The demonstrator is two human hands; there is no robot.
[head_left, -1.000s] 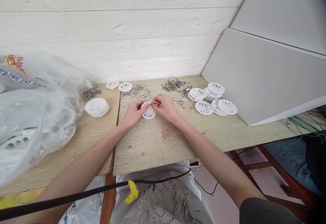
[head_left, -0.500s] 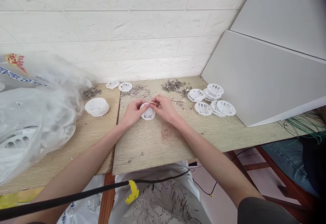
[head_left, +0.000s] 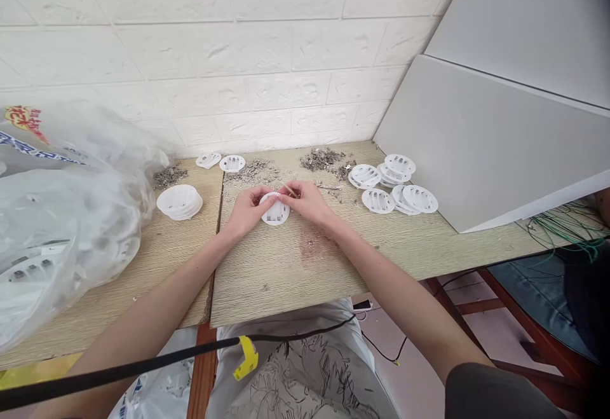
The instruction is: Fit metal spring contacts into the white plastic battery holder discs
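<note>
A round white plastic disc with slots and small metal contacts [head_left: 275, 213] is between my hands at the middle of the table. My left hand [head_left: 248, 210] is closed on its left edge, thumb on top. With fingers closed, my right hand [head_left: 309, 204] grips a thin wooden stick [head_left: 289, 189]. The right thumb presses at the disc's upper right edge, beside the left thumb. My fingers cover the disc's far rim. Loose small metal pieces [head_left: 255, 172] lie just beyond my hands, with a darker heap [head_left: 322, 159] further right.
A stack of white discs [head_left: 180, 201] stands left; several fitted discs [head_left: 399, 166] lie right. Two more discs [head_left: 232, 164] are near the wall. A clear plastic bag [head_left: 71, 215] fills the left side. A grey panel [head_left: 500, 133] leans right, near green wires [head_left: 567, 231].
The wooden stick has swung from nearly flat to a steeper slant, its end pointing up and away. Both hands stay at the disc. The whole view has shifted slightly.
</note>
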